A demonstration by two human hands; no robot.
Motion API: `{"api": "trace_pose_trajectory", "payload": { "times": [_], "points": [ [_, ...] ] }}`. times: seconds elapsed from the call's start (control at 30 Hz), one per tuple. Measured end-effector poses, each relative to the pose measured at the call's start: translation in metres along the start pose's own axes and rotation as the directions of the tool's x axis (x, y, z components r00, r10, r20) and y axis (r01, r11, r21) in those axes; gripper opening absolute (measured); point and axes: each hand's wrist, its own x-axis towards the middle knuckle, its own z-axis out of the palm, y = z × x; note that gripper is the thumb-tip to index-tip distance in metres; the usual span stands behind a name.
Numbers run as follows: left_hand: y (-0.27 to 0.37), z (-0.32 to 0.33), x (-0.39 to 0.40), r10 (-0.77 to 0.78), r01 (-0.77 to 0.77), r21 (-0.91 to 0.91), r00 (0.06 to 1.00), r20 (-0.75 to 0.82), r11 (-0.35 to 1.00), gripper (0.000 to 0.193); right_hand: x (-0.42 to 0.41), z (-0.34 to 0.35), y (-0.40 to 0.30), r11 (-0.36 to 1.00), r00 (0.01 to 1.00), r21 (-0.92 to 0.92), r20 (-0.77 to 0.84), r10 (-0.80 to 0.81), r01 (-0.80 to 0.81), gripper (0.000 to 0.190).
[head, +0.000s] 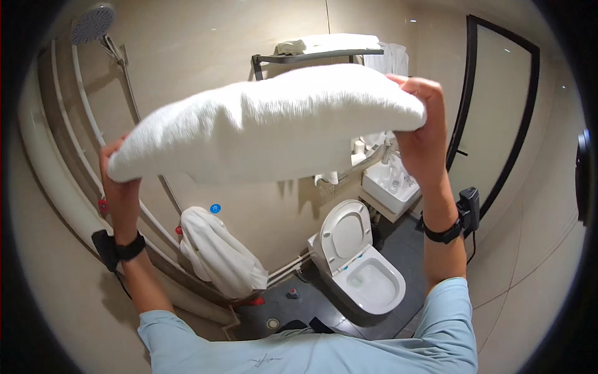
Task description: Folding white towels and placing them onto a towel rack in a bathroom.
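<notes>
A white towel (261, 126), folded lengthwise, is stretched between my two raised hands and hides part of the wall behind it. My left hand (117, 163) grips its left end, the fingers partly hidden by the cloth. At the right end, my right hand (423, 107) holds the towel, with fingers over the top and the thumb below. Beyond the towel, a black wall rack (317, 57) bears another folded white towel (341, 43), and white cloth (395, 58) hangs at its right side. Each wrist wears a black strap with a small device.
An open toilet (378, 285) stands on the dark floor, beside a white washbasin (392, 187) holding clear plastic. White cloth (217, 248) hangs low on the left wall, near pipes (88, 107) and a shower head (93, 23). A black-framed frosted glass door (500, 98) is at right.
</notes>
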Motion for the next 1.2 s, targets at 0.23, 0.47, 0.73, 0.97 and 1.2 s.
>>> {"api": "trace_pose_trajectory", "payload": {
  "times": [0.23,0.47,0.73,0.97,1.2],
  "points": [
    [-0.040,0.056,0.116,0.241,-0.250,-0.106,0.966,-0.089,0.962,0.049,0.064,0.004,0.085,0.939,0.957,-0.265,-0.130,-0.258,0.217,0.047],
    [-0.071,0.164,0.210,0.350,-0.401,-0.268,0.910,-0.221,0.876,0.041,0.131,-0.003,0.180,0.993,0.988,0.102,-0.145,-0.045,0.060,0.048],
    [-0.106,0.282,0.272,0.501,-0.536,-0.339,0.844,-0.192,0.773,0.044,0.172,-0.029,0.291,0.873,0.993,0.473,-0.060,-0.100,0.117,0.055],
    [-0.103,0.369,0.279,0.312,-0.332,-0.450,0.942,-0.121,0.829,0.047,0.181,-0.029,0.442,0.913,0.971,0.403,-0.190,0.144,-0.056,0.044],
    [-0.100,0.398,0.256,0.136,-0.104,-0.170,0.973,0.185,0.980,0.037,0.148,-0.008,0.554,0.886,0.933,-0.321,0.015,0.359,-0.335,0.039]
  ]
}}
